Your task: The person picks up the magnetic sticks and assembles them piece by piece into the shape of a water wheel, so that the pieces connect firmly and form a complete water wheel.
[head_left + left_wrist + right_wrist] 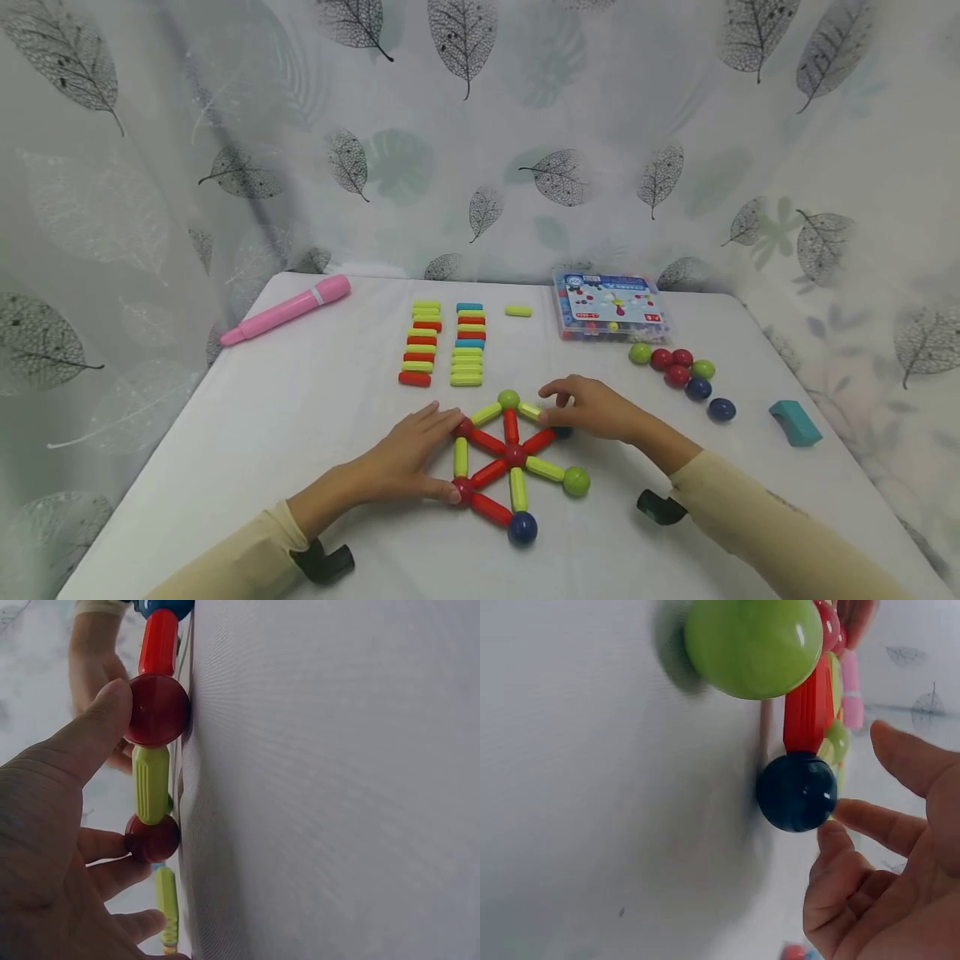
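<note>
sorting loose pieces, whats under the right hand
Under the right hand, a dark blue ball peeks out beside a yellow-green rod. The fingers cover where they join.

Both hands low, fingers relaxed.

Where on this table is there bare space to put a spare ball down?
Bare cloth lies between the pink pen and the stick rows, and along the near edge between the two sleeves. It is crowded around the wheel under the left hand and right hand, and by the loose balls.
</note>
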Demonstrator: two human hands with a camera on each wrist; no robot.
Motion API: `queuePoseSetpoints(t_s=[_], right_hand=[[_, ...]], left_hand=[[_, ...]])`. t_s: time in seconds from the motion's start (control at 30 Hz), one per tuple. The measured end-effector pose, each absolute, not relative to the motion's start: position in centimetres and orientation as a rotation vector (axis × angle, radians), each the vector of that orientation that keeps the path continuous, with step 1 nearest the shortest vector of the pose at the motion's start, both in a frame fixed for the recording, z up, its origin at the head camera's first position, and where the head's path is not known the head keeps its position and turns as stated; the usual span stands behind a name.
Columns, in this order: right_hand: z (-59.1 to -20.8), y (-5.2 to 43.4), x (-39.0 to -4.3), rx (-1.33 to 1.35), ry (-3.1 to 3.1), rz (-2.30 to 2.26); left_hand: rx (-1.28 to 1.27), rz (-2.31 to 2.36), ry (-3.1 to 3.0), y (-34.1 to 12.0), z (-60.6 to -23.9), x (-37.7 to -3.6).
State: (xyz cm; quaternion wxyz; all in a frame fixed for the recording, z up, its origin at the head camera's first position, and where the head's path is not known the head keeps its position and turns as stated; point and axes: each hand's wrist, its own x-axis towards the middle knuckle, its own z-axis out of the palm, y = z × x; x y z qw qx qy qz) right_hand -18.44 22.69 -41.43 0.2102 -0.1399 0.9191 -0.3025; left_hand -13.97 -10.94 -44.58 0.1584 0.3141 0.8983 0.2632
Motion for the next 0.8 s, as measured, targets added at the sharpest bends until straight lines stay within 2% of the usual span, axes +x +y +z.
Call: queuePoseSetpoints(t_s=[0.17,0.4,0.8], right_hand=[[-41.0,24.1,-14.6,-0.481,2.671,-0.788],[-42.4,24.8,-10.7,-0.374,2.677,-0.829],[-43.5,25.8,-11.5,-0.220,2.764,-0.883]], left_hand=[[0.908,0.754,2.571,-11.0,-44.7,-14.1],[0.893,0.775,2.565,-11.2,-45.0,-14.2],[0.883,0.776,2.573,-11.5,-44.6,-13.9]])
